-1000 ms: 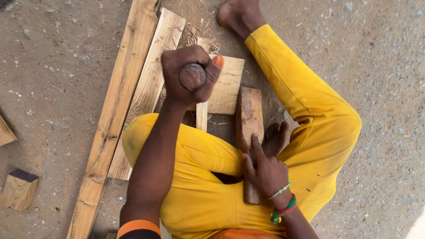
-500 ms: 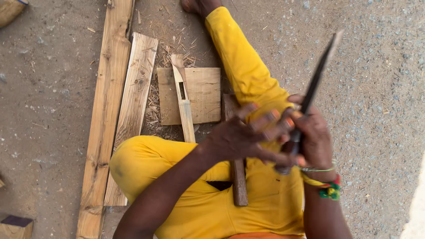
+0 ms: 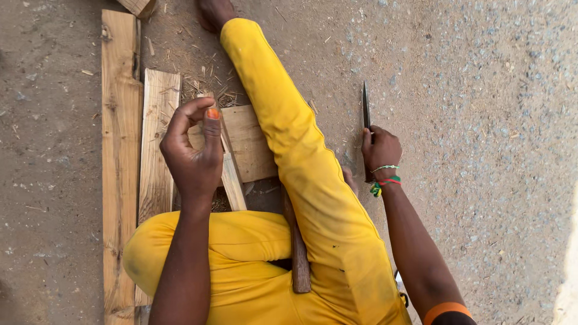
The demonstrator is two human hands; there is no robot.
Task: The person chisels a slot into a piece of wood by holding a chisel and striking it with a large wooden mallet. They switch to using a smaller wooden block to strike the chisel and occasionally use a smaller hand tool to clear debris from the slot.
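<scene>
Single head-worn view, looking steeply down, close over the seated person's lap, legs and ground ahead

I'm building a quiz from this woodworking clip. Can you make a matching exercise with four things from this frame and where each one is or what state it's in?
Things:
1. knife
2. left hand
3. long plank
4. beaded bracelet

Places or states:
A. farthest left on the ground
B. raised with fingers curled, holding nothing
C. on the right wrist
D. gripped in the right hand, blade pointing away from the person

Pairs: 1-D, 2-B, 3-A, 4-C
</scene>
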